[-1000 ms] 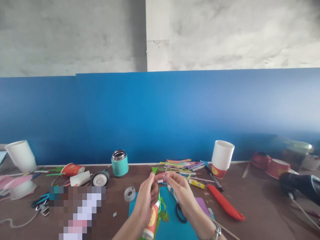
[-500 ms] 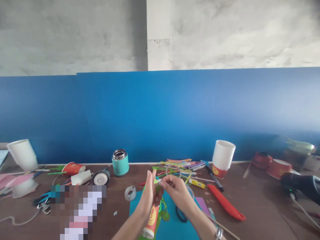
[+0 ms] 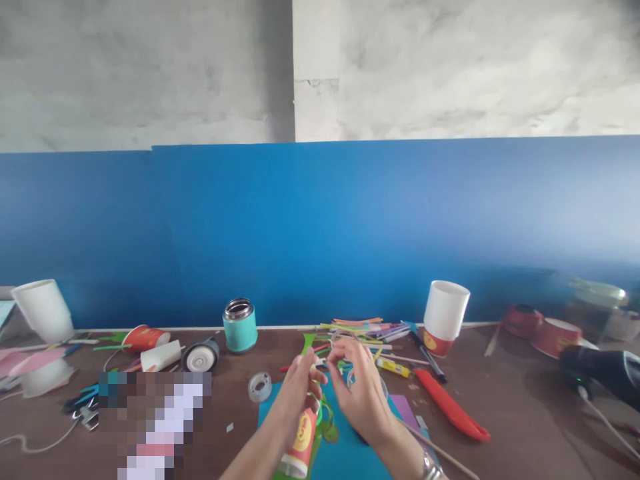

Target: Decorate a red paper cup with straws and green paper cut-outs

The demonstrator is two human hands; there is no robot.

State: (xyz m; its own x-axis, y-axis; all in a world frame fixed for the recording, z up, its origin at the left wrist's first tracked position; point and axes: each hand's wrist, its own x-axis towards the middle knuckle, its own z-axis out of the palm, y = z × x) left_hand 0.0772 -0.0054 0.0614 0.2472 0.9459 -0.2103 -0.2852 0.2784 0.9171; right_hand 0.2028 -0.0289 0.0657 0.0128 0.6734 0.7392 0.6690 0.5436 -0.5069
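Note:
My left hand [image 3: 301,392] is raised over the blue sheet [image 3: 345,460], its fingers curled; a small pale bit shows by its fingertips, too small to name. Facing it, my right hand [image 3: 361,390] has thumb and index finger bent together as in a pinch, and whatever is between them is hidden. A gap separates the two hands. Just under the left hand a red and white paper cup [image 3: 301,443] lies tilted, with green paper cutouts [image 3: 327,427] beside it. Whether the left hand touches the cup I cannot tell.
Behind my hands lie several coloured strips [image 3: 380,330], a yellow tube [image 3: 393,367] and a black pen [image 3: 429,357]. White cups [image 3: 447,310] stand at right, near a red long-shaped object [image 3: 453,407]. A tape roll [image 3: 260,387] and turquoise jar [image 3: 240,327] are left.
My hands have parted: the right hand has moved up and away from the left, which has tilted and curled its fingers. The cup stays below.

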